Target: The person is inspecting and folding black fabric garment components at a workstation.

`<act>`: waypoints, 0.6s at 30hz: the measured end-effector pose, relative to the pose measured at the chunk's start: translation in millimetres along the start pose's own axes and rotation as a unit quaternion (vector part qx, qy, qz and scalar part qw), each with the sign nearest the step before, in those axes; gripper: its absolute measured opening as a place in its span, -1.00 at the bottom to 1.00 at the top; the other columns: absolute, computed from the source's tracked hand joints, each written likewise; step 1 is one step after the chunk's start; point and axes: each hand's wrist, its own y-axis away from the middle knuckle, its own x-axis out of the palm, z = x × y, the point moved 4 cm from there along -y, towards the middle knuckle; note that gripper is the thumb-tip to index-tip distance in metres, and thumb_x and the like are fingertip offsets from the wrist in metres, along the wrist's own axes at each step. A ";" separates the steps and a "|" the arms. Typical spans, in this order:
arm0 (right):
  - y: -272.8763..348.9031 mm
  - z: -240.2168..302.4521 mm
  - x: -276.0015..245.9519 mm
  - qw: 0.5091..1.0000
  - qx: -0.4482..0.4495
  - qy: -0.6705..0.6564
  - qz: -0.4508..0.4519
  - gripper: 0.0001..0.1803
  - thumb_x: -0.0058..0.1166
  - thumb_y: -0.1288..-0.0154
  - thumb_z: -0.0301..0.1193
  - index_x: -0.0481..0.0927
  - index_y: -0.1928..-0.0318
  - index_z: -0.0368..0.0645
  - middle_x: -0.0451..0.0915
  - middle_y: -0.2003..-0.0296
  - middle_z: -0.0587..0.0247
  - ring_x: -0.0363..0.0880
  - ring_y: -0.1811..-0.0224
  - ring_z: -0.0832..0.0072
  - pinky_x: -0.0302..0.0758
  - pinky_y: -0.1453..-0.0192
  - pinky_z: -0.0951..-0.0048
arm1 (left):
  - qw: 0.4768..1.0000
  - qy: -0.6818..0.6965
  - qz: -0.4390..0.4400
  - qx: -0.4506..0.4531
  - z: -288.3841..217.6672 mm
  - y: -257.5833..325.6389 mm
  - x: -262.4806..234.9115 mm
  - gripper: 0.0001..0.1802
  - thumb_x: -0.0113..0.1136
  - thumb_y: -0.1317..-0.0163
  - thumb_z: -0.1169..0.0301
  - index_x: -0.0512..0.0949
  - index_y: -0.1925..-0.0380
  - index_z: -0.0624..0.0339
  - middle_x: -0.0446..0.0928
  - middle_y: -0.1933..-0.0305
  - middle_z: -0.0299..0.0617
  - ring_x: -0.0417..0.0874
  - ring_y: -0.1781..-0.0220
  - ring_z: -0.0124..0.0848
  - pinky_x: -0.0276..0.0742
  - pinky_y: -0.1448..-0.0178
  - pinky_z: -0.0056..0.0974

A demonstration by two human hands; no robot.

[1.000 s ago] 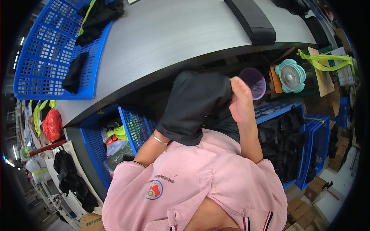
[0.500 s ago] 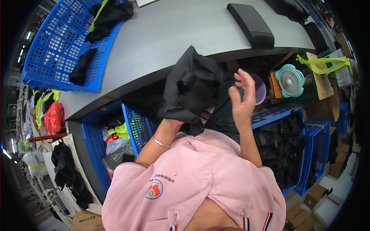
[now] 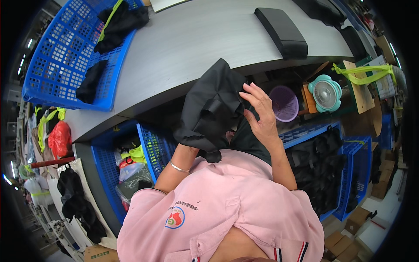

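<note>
A black fabric piece point(image 3: 211, 102), bag-like with a strap or loop on its face, is held up in front of my lap. My left hand point(image 3: 188, 150) is at its lower left edge; the fabric covers its fingers, and only the wrist with a silver bangle shows well. That hand alone appears to bear the piece. At the fabric's right edge is my right hand point(image 3: 261, 111), fingers apart and slightly bent, thumb below. Its fingertips are at or very close to the cloth; whether they touch it I cannot tell.
Ahead lies a grey table point(image 3: 174, 48) bearing a blue crate point(image 3: 56, 56) and a black padded block point(image 3: 281, 32). Blue crates of bagged and black pieces flank me, including a right crate point(image 3: 345, 174). A purple basket point(image 3: 283, 104) and a teal fan point(image 3: 325, 94) stand right.
My right hand has moved left and down to the fabric's edge, its fingers tilting toward the cloth. The fabric has shifted slightly left and now hangs flatter, with its strap more visible.
</note>
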 end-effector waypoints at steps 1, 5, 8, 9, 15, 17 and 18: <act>-1.7 -0.9 4.1 1.000 -0.010 0.007 0.008 -0.43 0.28 -0.03 -0.68 0.59 -0.11 -0.07 0.51 -0.26 0.21 0.39 -0.39 0.19 0.28 -0.40 0.17 | 1.000 0.001 0.000 -0.006 10.1 2.7 -3.4 -0.43 0.08 -0.41 0.43 0.26 -0.40 0.26 0.37 -0.41 -0.10 0.41 -0.40 -0.29 0.30 -0.49 -0.21; -14.9 6.7 7.4 1.000 0.001 0.006 -0.001 -0.54 0.27 -0.03 -0.67 0.65 0.00 -0.10 0.54 -0.23 0.22 0.39 -0.38 0.21 0.26 -0.42 0.14 | 0.983 0.177 -0.012 -0.049 41.5 6.2 -3.0 -0.43 0.07 -0.44 0.43 0.24 -0.42 0.29 0.35 -0.44 -0.08 0.40 -0.41 -0.29 0.32 -0.49 -0.23; -14.4 1.1 10.9 0.995 -0.063 0.039 0.063 -0.71 0.30 -0.02 -0.62 0.71 0.18 -0.15 0.62 -0.11 0.19 0.44 -0.35 0.22 0.24 -0.44 0.10 | 0.945 0.316 -0.025 -0.077 53.6 3.4 -8.7 -0.44 0.09 -0.42 0.41 0.29 -0.39 0.28 0.37 -0.42 -0.06 0.41 -0.42 -0.27 0.34 -0.47 -0.22; -10.4 -3.1 10.8 0.996 -0.042 0.023 0.070 -0.78 0.31 -0.02 -0.60 0.71 0.24 -0.17 0.65 -0.04 0.18 0.46 -0.32 0.21 0.24 -0.45 0.08 | 0.954 0.289 -0.024 -0.072 57.4 -0.8 -15.3 -0.44 0.09 -0.42 0.41 0.30 -0.39 0.28 0.38 -0.42 -0.06 0.41 -0.42 -0.26 0.34 -0.47 -0.22; 7.9 -29.3 22.1 0.931 0.136 -0.281 0.190 -0.81 0.27 -0.25 -0.40 0.68 0.26 -0.30 0.70 0.03 0.14 0.52 -0.26 0.22 0.13 -0.53 0.06 | 0.992 0.113 -0.024 -0.040 61.5 26.0 -55.9 -0.45 0.10 -0.41 0.39 0.33 -0.37 0.27 0.39 -0.41 -0.04 0.40 -0.42 -0.24 0.33 -0.46 -0.22; -5.1 -26.2 29.3 0.939 0.150 -0.268 0.154 -0.80 0.22 -0.29 -0.38 0.68 0.23 -0.30 0.69 0.04 0.15 0.51 -0.26 0.21 0.16 -0.51 0.09 | 0.998 0.056 -0.023 -0.031 62.5 34.4 -65.3 -0.46 0.10 -0.41 0.39 0.34 -0.36 0.27 0.39 -0.41 -0.04 0.40 -0.43 -0.23 0.33 -0.46 -0.22; -13.5 -25.4 33.0 0.946 0.162 -0.254 0.116 -0.78 0.16 -0.33 -0.37 0.68 0.20 -0.29 0.69 0.05 0.15 0.50 -0.26 0.20 0.18 -0.49 0.11 | 0.999 0.028 -0.022 -0.026 64.9 34.8 -68.6 -0.46 0.11 -0.40 0.38 0.34 -0.36 0.27 0.39 -0.41 -0.03 0.40 -0.43 -0.23 0.33 -0.46 -0.22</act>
